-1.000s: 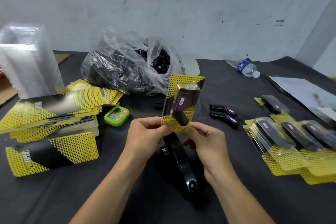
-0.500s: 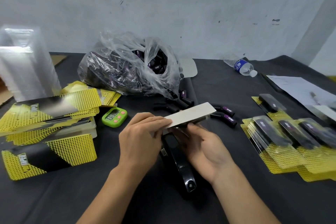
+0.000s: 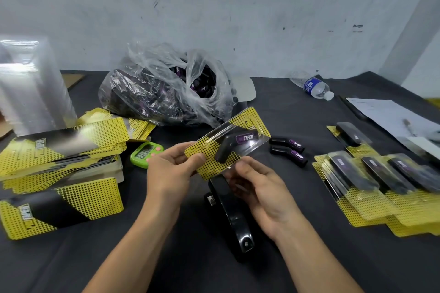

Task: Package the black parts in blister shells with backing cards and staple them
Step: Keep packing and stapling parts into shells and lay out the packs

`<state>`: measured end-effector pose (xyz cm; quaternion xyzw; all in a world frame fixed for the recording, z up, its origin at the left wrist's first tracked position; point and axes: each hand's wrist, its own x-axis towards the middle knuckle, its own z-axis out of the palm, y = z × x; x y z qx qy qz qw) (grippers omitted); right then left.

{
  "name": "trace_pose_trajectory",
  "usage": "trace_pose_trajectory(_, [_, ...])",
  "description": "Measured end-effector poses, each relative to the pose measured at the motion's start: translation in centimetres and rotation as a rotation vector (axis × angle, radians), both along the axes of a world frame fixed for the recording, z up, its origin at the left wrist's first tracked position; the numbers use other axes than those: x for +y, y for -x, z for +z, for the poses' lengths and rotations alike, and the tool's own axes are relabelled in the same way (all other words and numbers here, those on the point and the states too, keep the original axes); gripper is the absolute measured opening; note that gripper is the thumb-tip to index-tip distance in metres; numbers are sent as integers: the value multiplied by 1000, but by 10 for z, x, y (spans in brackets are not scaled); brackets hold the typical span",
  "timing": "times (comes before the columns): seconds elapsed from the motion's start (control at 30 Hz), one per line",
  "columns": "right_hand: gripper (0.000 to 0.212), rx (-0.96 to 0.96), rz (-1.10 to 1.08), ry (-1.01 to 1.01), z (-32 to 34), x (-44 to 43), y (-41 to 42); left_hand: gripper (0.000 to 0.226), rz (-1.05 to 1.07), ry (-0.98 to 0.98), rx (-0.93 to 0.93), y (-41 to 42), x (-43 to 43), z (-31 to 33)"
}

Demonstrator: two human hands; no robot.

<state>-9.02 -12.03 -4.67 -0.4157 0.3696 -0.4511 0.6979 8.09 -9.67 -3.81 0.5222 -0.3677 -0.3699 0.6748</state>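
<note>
Hands (image 3: 170, 171) (image 3: 260, 188) on pack (image 3: 209, 150), long axis up-right

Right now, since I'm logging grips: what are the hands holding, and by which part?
Both hold one blister pack: the left hand pinches its left end, the right hand its lower edge.

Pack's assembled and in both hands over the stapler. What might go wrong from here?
1. No staple shows yet: the clear shell is only pinched to the card at its lower end by the left hand and right hand. Tilted like this, it may slide and let the black part shift.
2. The right hand's fingers sit just above the stapler head and might get nipped when it is pressed.
</note>
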Motion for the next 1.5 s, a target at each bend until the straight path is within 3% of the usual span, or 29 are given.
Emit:
trace_pose_trajectory(0.13, [26,104,-55,78,-3,-3,-2,24,-46,-12,51,-2,-2,4])
trace_pose_trajectory(0.33, [33,141,-336,130,0,-14,10,26,-152,-75,-197,8,0,11])
trace_pose_trajectory(0.4, [30,313,-457,250,10,-17,27,34,-151,-91,-269,10,0,19])
trace_pose_trajectory(0.53, [25,927,-589,543,34,-12,72,36,-154,-90,-386,25,-1,39])
trace_pose_trajectory(0.63, [25,1088,-654,571,43,2,100,35,-196,-108,-443,50,-3,49])
trace_pose_trajectory(0.77, [24,1096,-659,443,41,14,139,46,-350,-184,-572,92,-2,56])
trace_pose_trajectory(0.87, [23,1033,-753,346,44,14,175,74,-521,-238,-452,136,1,57])
trace_pose_trajectory(0.93, [23,1029,-699,321,46,11,187,87,-594,-353,-333,164,3,55])
trace_pose_trajectory(1.03, [22,1117,-522,327,45,10,176,62,-599,-457,-108,194,-2,39])
trace_pose_trajectory(1.13, [19,1281,-482,387,37,19,161,41,-384,-503,43,205,-8,17])
trace_pose_trajectory(1.2, [19,1311,-538,444,29,29,157,35,-262,-516,-57,202,-7,7])
trace_pose_trajectory(1.23, [20,1304,-529,470,24,35,153,32,-209,-514,-205,201,-6,4])
trace_pose_trajectory(1.27, [21,1296,-493,481,19,40,149,33,-156,-508,-422,201,-4,2])
trace_pose_trajectory(1.33, [21,1265,-412,475,12,47,140,62,-57,-520,-887,202,-2,-2])
trace_pose_trajectory(1.4, [28,1246,-374,474,6,52,135,68,-25,-514,-908,204,-4,0])
trace_pose_trajectory(1.5, [48,1308,-322,509,1,53,136,29,-95,-446,-800,201,-4,-4])
